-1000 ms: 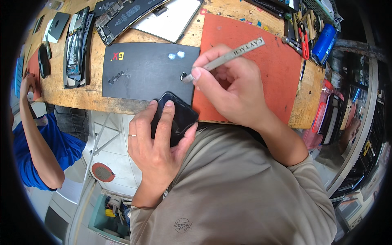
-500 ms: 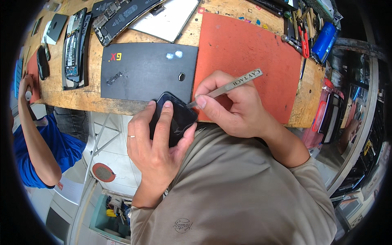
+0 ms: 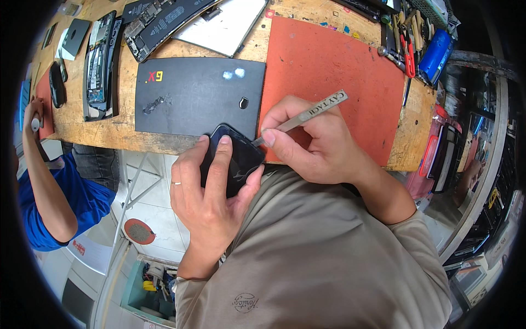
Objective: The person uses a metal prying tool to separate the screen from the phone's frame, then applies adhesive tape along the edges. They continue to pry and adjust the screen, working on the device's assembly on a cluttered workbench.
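A dark smartphone [image 3: 241, 156] with a glossy face lies tilted at the bench's front edge, gripped by my left hand [image 3: 211, 186]. Two of those fingers press on its face, and the thumb braces the near right corner. My right hand [image 3: 312, 142] pinches a thin flat metal pry tool [image 3: 312, 113], its handle slanting up to the right. The tool's tip meets the phone's right edge; whether it sits inside the seam I cannot tell. Beneath and behind the phone is a dark grey mat [image 3: 197, 98], beside an orange-red mat [image 3: 334, 82].
Opened phones [image 3: 99, 71] and a large device part with batteries [image 3: 170, 27] lie at the back left. Pliers with red handles [image 3: 407, 55] and a blue cylinder [image 3: 436, 57] stand at the back right. At far left, a co-worker's arm [image 3: 49, 192] reaches onto the bench.
The pry tool's handle has shifted slightly left, its tip still at the phone's edge. My left hand and the phone look unmoved.
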### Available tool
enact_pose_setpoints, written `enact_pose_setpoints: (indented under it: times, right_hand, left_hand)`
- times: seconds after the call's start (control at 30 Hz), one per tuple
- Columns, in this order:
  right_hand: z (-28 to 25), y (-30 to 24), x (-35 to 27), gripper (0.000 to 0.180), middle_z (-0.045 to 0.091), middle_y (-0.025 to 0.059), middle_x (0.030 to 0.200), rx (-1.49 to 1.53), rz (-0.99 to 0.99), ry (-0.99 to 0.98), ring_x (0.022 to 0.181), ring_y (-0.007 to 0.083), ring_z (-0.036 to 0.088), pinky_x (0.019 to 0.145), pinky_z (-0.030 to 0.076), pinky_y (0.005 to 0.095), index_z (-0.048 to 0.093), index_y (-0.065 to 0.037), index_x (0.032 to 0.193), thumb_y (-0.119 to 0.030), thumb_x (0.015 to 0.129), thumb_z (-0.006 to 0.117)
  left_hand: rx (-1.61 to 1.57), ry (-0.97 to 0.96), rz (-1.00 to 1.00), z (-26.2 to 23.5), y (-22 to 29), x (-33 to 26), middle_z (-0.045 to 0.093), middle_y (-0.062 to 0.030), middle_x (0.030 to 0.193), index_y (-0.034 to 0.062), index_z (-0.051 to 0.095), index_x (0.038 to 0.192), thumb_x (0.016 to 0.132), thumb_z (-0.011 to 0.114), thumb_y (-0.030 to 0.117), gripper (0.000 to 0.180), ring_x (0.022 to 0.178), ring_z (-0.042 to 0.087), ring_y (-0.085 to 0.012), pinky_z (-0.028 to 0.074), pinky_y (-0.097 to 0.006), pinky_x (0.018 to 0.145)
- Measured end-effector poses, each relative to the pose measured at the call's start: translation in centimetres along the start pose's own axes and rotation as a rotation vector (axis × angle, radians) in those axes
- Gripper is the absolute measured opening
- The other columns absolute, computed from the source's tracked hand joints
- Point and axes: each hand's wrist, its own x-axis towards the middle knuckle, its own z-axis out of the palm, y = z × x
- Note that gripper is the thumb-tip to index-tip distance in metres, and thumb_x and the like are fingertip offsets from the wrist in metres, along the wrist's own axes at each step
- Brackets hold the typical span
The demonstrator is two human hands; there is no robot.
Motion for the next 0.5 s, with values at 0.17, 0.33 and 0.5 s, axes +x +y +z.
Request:
enact_pose_setpoints:
  times: [0.17, 0.33, 0.5]
  right_hand:
    - [0.1, -0.5, 0.4, 0.005, 0.065, 0.0068, 0.076, -0.004, 0.012, 0.0, 0.062, 0.0164, 0.064, 0.056, 0.05, 0.0317, 0.067, 0.0, 0.099, -0.004, 0.098, 0.07]
    - [0.3, -0.4, 0.8, 0.006, 0.067, 0.0079, 0.079, -0.01, 0.021, -0.013, 0.064, 0.0175, 0.067, 0.057, 0.052, 0.0329, 0.067, -0.001, 0.101, -0.006, 0.099, 0.07]
    - [0.6, -0.5, 1.2, 0.007, 0.069, 0.0081, 0.079, -0.002, 0.05, -0.005, 0.063, 0.0184, 0.067, 0.057, 0.052, 0.0338, 0.067, -0.002, 0.102, -0.007, 0.099, 0.07]
  left_hand:
    - [-0.006, -0.003, -0.003, 0.0, 0.0, 0.0, 0.068, -0.0221, 0.121, 0.0037, 0.076, 0.129, 0.075, 0.097, 0.031, 0.064, 0.104, 0.069, -0.0399, 0.058, -0.048, 0.085]
    - [0.0, 0.002, 0.002, 0.1, -0.1, -0.1, 0.068, -0.0218, 0.121, 0.0042, 0.076, 0.128, 0.076, 0.096, 0.031, 0.062, 0.105, 0.069, -0.0397, 0.058, -0.048, 0.086]
    - [0.003, -0.001, 0.002, 0.1, -0.2, -0.1, 0.069, -0.0216, 0.122, 0.0048, 0.077, 0.128, 0.076, 0.096, 0.031, 0.062, 0.105, 0.069, -0.0396, 0.058, -0.048, 0.086]
